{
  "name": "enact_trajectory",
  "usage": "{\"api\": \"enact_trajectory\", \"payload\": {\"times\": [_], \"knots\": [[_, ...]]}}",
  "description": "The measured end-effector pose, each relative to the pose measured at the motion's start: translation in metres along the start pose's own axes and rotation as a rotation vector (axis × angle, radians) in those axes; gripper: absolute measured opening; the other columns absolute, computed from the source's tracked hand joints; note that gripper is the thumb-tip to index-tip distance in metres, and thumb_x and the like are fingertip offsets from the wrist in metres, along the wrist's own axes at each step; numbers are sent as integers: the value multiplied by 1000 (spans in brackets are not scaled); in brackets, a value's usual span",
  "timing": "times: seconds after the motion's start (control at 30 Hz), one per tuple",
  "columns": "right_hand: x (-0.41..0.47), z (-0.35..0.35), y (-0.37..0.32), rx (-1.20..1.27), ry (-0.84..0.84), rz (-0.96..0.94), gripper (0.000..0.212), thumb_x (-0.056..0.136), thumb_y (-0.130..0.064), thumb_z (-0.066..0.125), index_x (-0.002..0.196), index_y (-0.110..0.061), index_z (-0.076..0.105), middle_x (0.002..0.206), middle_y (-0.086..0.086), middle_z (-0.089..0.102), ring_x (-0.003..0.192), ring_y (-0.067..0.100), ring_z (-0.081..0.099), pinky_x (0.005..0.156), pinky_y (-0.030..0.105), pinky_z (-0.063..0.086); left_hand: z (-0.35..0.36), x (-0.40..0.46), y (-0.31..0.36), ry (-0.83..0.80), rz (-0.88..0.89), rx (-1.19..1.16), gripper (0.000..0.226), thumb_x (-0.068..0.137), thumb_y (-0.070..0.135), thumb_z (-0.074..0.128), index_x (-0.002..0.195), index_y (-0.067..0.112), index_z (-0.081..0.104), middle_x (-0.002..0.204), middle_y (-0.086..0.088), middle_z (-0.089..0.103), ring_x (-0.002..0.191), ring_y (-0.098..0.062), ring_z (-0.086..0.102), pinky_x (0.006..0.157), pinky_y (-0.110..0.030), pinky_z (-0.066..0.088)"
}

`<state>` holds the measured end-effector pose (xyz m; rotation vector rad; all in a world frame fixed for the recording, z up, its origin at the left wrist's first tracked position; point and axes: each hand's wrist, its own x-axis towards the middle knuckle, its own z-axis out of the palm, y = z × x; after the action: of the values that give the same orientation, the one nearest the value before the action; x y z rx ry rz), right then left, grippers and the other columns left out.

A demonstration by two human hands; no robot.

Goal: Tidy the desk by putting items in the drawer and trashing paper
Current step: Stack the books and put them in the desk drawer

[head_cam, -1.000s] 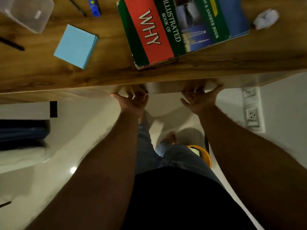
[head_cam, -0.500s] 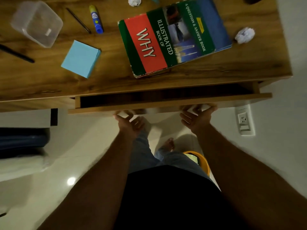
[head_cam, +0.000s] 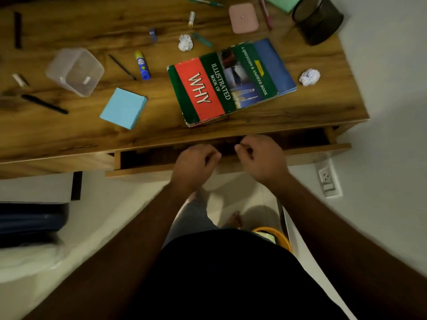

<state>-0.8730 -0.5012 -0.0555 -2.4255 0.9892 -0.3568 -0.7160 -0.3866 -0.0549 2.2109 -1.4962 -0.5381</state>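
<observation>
The wooden desk's drawer (head_cam: pixel 147 169) stands pulled partly out under the front edge. My left hand (head_cam: pixel 193 163) and right hand (head_cam: pixel 260 157) hover above its front edge, fingers curled, holding nothing. On the desktop lie a green and red book (head_cam: pixel 231 82), a blue sticky-note pad (head_cam: pixel 123 108), a glue stick (head_cam: pixel 142 64), several pens, and two crumpled paper balls, one behind the book (head_cam: pixel 185 42) and one at the right (head_cam: pixel 309 76).
A clear plastic box (head_cam: pixel 75 71) sits at the left, a pink case (head_cam: pixel 243 17) and a black mesh pen cup (head_cam: pixel 317 19) at the back right. An orange bin (head_cam: pixel 280 237) stands on the floor by my legs. A wall socket (head_cam: pixel 326 179) is at the right.
The drawer has slid out from under the desk. Both hands have left its underside and risen above its front edge, fingers curled. The view has tilted up to show more of the desk.
</observation>
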Motion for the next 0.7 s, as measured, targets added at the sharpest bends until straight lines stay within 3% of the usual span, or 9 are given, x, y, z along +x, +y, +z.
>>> {"api": "enact_trajectory", "payload": {"times": [0.1, 0.17, 0.27, 0.33, 0.4, 0.5, 0.7], "knots": [[19, 28, -1, -239, -260, -18, 41, 97, -46, 33, 87, -18, 62, 90, 6, 66, 87, 28, 62, 75, 38, 47, 9, 11, -16, -141, -39, 149, 31, 96, 44, 47, 92, 21, 68, 87, 3, 65, 83, -19, 62, 65, -30, 43], [23, 35, -2, -264, -303, -34, 53, 98, -46, 24, 94, -14, 65, 98, 10, 68, 94, 33, 63, 77, 41, 46, 6, 16, -19, -146, -31, 177, 38, 97, 50, 43, 88, 22, 67, 83, 2, 65, 82, -21, 63, 65, -31, 46], [37, 31, -4, -188, -402, 107, 45, 98, -41, 34, 104, -12, 67, 114, 15, 66, 107, 34, 60, 88, 40, 45, -1, 23, -24, -176, -78, 181, 46, 98, 54, 36, 102, 20, 67, 101, -7, 69, 95, -26, 63, 82, -38, 51], [43, 26, -9, -224, -533, 152, 45, 98, -42, 33, 113, -13, 64, 124, 14, 61, 115, 33, 55, 95, 42, 42, -1, 22, -29, -308, -155, 279, 61, 97, 60, 25, 111, 17, 66, 109, -10, 68, 102, -28, 62, 88, -40, 49], [41, 24, -13, -338, -603, 77, 42, 101, -38, 30, 118, -15, 59, 127, 14, 58, 118, 35, 53, 97, 46, 41, 1, 23, -31, -412, -184, 371, 69, 96, 64, 17, 124, 18, 61, 121, -13, 64, 112, -30, 58, 94, -43, 47], [36, 24, -17, -485, -669, -19, 35, 103, -30, 28, 128, -15, 47, 130, 18, 53, 120, 39, 51, 96, 53, 44, 0, 25, -28, -493, -230, 315, 76, 91, 73, 16, 133, 25, 56, 139, -11, 53, 126, -30, 49, 102, -43, 39], [21, 23, -22, -632, -683, -83, 32, 103, -27, 30, 124, -11, 49, 124, 18, 56, 114, 39, 55, 90, 51, 48, 3, 11, -30, -571, -204, 329, 91, 77, 87, 16, 122, 24, 64, 128, -9, 61, 118, -28, 54, 98, -40, 43]]}}
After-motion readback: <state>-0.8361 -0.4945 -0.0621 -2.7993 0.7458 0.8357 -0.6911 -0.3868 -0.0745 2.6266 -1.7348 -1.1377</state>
